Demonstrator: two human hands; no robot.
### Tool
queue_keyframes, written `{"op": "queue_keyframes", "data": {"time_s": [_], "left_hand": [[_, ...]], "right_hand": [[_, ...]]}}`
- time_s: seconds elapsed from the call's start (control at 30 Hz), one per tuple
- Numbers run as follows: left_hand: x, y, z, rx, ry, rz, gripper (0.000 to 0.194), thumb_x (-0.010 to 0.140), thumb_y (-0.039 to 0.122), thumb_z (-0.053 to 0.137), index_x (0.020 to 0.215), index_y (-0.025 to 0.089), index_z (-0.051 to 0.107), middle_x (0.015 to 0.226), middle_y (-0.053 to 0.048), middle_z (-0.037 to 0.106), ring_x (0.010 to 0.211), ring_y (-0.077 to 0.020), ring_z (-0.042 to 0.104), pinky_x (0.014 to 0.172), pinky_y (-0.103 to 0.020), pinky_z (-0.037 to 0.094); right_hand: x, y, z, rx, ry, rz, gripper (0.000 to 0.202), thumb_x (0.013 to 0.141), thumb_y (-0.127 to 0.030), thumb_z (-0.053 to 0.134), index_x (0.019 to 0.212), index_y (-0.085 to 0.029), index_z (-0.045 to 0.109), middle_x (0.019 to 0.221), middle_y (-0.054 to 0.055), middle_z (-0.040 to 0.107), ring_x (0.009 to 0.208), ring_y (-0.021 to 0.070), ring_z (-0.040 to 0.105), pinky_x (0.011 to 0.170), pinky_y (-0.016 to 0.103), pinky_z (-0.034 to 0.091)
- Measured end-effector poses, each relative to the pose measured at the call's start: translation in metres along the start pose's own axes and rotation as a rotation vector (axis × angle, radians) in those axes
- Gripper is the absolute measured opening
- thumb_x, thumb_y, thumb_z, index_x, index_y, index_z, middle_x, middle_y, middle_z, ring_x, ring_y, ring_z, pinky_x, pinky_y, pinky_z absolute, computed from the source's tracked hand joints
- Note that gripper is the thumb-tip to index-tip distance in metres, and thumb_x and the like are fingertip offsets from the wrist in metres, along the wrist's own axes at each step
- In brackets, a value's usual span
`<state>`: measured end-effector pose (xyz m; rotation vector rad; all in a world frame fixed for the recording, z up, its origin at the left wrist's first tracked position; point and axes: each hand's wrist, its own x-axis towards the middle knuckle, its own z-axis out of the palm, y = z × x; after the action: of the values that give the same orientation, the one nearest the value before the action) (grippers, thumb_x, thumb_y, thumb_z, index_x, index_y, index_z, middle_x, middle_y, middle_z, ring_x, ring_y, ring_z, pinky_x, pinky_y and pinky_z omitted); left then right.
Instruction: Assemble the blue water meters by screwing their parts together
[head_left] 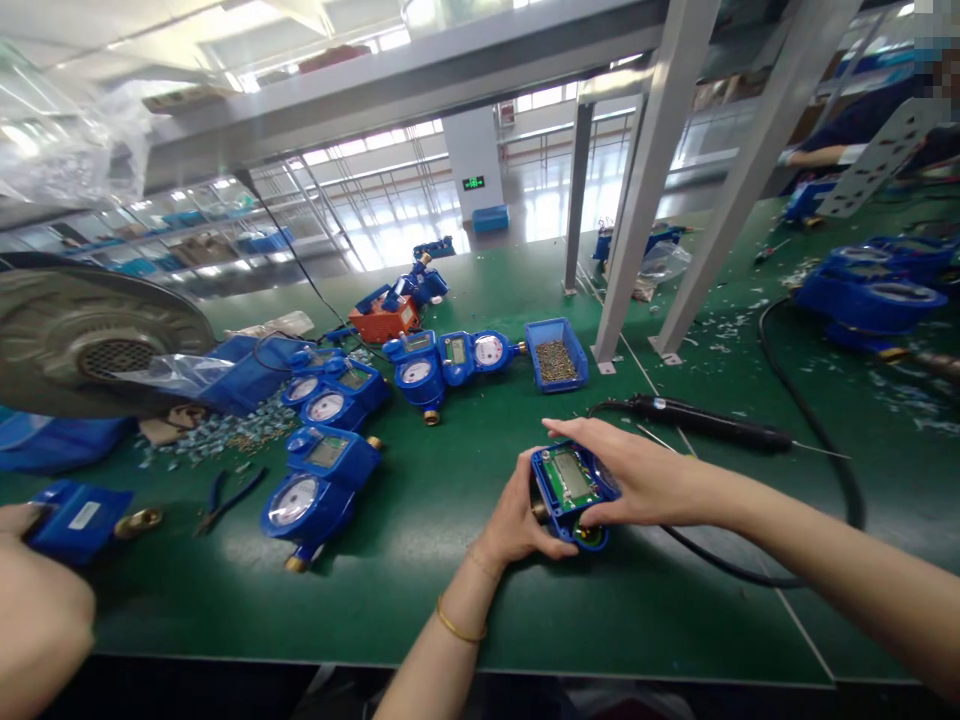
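Note:
A blue water meter (574, 478), its lid off so that a green circuit board and a grey display show, is held just above the green table. My left hand (514, 520), with a gold bangle on the wrist, grips its left side and lower edge. Over its right side my right hand (652, 475) is closed, fingers at the top edge and thumb near the bottom. Part of the round dial is hidden by that hand. Behind my right hand lies a black electric screwdriver (712, 425) with its cable. A blue bin (581, 378) of small screws stands beyond the meter.
Several finished-looking blue meters (322, 490) stand to the left, near pliers (225, 500). A co-worker's hand (37, 610) holds another meter at far left. Grey metal posts (637, 200) rise from the table (450, 600). A large fan (90, 340) stands at left.

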<state>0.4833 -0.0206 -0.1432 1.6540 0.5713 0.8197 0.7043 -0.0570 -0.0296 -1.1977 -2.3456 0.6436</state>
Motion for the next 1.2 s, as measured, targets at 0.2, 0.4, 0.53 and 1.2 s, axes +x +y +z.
{"op": "queue_keyframes", "data": {"time_s": [0.2, 0.4, 0.53, 1.2], "left_hand": [[0.000, 0.005, 0.000, 0.066, 0.031, 0.030, 0.110, 0.047, 0.054, 0.094, 0.137, 0.019, 0.042, 0.130, -0.011, 0.054, 0.120, -0.0364, 0.052, 0.111, -0.049, 0.040], [0.001, 0.004, 0.000, 0.084, 0.054, 0.050, 0.106, 0.045, 0.057, 0.093, 0.131, 0.018, 0.046, 0.127, -0.010, 0.055, 0.117, -0.0357, 0.053, 0.107, -0.045, 0.042], [-0.001, 0.003, 0.000, 0.086, 0.039, 0.060, 0.107, 0.046, 0.057, 0.094, 0.133, 0.019, 0.045, 0.127, -0.010, 0.054, 0.118, -0.0356, 0.053, 0.107, -0.045, 0.042], [0.002, 0.062, -0.006, 0.343, 0.023, -0.034, 0.090, 0.070, 0.044, 0.088, 0.143, 0.023, 0.039, 0.142, -0.011, 0.048, 0.132, -0.0314, 0.044, 0.115, -0.047, 0.035]], "right_hand": [[0.005, 0.012, 0.012, 0.095, -0.036, -0.098, 0.076, 0.083, -0.032, 0.072, 0.147, -0.015, 0.035, 0.141, 0.018, 0.051, 0.131, 0.0277, 0.051, 0.110, 0.046, 0.044], [-0.004, 0.009, 0.018, 0.140, 0.110, -0.218, 0.057, 0.088, -0.032, 0.067, 0.137, -0.018, 0.041, 0.129, 0.014, 0.056, 0.120, 0.0232, 0.055, 0.103, 0.038, 0.048], [-0.008, 0.013, 0.026, 0.175, 0.178, -0.225, 0.062, 0.085, -0.030, 0.071, 0.138, -0.021, 0.039, 0.129, 0.012, 0.055, 0.121, 0.0233, 0.056, 0.104, 0.038, 0.049], [-0.003, 0.014, 0.024, 0.265, 0.178, -0.058, 0.085, 0.078, -0.035, 0.079, 0.145, -0.024, 0.028, 0.141, 0.013, 0.052, 0.130, 0.0260, 0.054, 0.112, 0.042, 0.043]]}}
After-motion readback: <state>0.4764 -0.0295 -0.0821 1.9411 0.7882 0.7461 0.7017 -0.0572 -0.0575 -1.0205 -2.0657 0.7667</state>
